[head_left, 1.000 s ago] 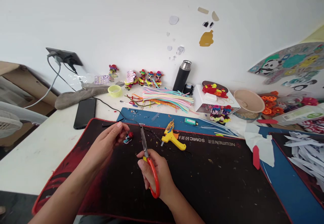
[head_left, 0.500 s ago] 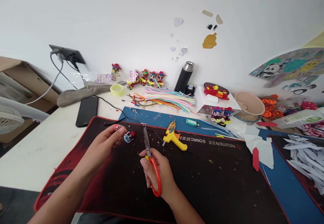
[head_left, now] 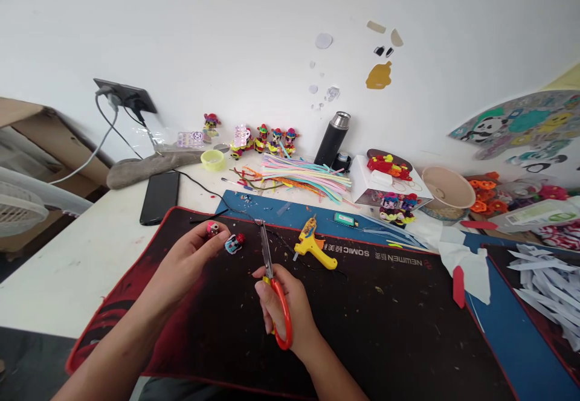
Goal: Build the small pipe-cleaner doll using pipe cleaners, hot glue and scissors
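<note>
Between its thumb and fingers my left hand (head_left: pixel 193 256) pinches a small pink and dark piece (head_left: pixel 212 228). Just right of those fingertips a blue, white and red figure piece (head_left: pixel 234 243) lies on the black mat (head_left: pixel 385 316). My right hand (head_left: pixel 283 304) is closed round the handles of red and yellow scissors (head_left: pixel 281 319). Their blades point away from me and look closed or nearly so. The yellow glue gun (head_left: pixel 316 247) rests on the mat to the right of the scissors.
Coloured fuzzy stems (head_left: pixel 308 174) lie behind the mat, with small figures (head_left: pixel 275 140) along the wall. A black flask (head_left: pixel 333 138) and a white box (head_left: pixel 362 186) stand farther right. At the left are a phone (head_left: pixel 159 198) and a yellow bowl (head_left: pixel 212 160).
The whole view has shifted slightly. The small piece in my left hand shows more of its dark part beside the pink. My right hand keeps its hold on the scissors.
</note>
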`<state>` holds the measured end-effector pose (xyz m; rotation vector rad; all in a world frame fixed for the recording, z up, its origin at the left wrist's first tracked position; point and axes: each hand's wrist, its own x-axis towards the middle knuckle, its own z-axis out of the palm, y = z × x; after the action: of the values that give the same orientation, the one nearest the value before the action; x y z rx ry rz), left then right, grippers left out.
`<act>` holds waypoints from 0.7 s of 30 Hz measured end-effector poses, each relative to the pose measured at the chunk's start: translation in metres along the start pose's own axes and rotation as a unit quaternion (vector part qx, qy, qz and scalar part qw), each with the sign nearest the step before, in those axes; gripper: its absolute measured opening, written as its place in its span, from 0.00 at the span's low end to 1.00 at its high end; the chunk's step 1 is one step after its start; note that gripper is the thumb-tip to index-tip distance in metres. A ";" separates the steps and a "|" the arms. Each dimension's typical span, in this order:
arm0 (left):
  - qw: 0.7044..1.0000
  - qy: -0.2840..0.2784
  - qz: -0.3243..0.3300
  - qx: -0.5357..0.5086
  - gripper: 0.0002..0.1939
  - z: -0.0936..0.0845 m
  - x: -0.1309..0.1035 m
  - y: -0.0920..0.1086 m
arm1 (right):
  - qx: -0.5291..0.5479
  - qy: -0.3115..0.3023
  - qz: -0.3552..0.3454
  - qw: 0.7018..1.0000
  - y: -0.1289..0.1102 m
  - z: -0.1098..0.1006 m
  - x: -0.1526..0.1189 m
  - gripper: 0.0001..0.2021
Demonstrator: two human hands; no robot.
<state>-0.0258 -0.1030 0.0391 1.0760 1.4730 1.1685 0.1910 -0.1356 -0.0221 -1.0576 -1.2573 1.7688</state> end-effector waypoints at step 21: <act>1.000 0.014 0.012 0.011 0.16 -0.004 0.001 -0.002 | 0.004 -0.003 0.006 1.000 0.001 -0.001 0.000 0.24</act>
<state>-0.0304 -0.1028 0.0378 1.0999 1.5016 1.1911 0.1913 -0.1351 -0.0229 -1.0595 -1.2494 1.7861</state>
